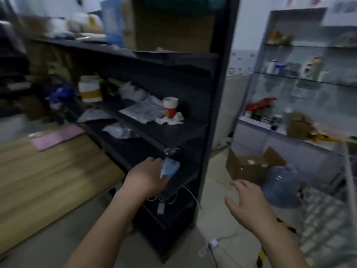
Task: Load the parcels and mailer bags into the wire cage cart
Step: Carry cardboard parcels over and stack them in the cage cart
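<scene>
The step in hand looks like a pick-up from the black metal shelving unit (193,132). The left hand (146,176) reaches to the front edge of a low shelf, and its grip wraps a small pale-blue plastic mailer bag (171,167), fingers curled over the bag's near side, though blur hides how the thumb lies. The bag sits at the shelf's front lip. The right hand (249,200) hovers over the floor with its grip spread wide, holding nothing. The white wire cage cart (328,219) stands to the person's right, its mesh showing at the lower right edge of the view, well apart from the shelf. Flat grey plastic mailer bags (143,111) lie on a higher shelf beside a red-and-white paper cup (170,107), so the loading seems far from finished. The next move, as I judge it, calls for lifting the blue bag clear of the lip, swinging it rightwards past the open brown cardboard box (249,169) on the floor, and releasing it inside the cart.
</scene>
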The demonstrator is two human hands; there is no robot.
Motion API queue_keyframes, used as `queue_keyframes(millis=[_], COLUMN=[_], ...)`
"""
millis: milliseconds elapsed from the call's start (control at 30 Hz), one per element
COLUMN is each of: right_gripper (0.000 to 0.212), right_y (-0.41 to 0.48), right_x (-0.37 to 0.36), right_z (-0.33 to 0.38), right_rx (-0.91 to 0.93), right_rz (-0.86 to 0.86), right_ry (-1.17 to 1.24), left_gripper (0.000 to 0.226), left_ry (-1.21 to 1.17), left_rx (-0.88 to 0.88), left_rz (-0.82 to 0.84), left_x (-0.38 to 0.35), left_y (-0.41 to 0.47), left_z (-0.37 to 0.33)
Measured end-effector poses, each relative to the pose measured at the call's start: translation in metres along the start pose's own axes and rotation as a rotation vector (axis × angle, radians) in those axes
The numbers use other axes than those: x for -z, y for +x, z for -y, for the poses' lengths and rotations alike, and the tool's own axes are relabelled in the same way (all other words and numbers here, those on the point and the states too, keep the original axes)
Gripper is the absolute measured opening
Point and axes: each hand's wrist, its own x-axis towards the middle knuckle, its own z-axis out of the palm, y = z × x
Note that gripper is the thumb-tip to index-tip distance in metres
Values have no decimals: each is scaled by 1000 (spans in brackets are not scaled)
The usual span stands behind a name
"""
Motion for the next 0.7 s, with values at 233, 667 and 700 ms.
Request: queue_keyframes(millis=[233,667,700], right_gripper=[59,61,60], right_y=[51,29,20], right_x=[-26,-71,-74], right_z=[105,251,262], right_rx=[292,746,783], right_rz=[121,250,250], right_ry=[21,85,85], left_gripper=[39,52,51], left_ry=[94,118,127], left_rx=[329,920,952], left_rz=[-91,-183,-189], left_x=[35,77,79], left_y=[-67,-232,-248], left_z=[97,178,183])
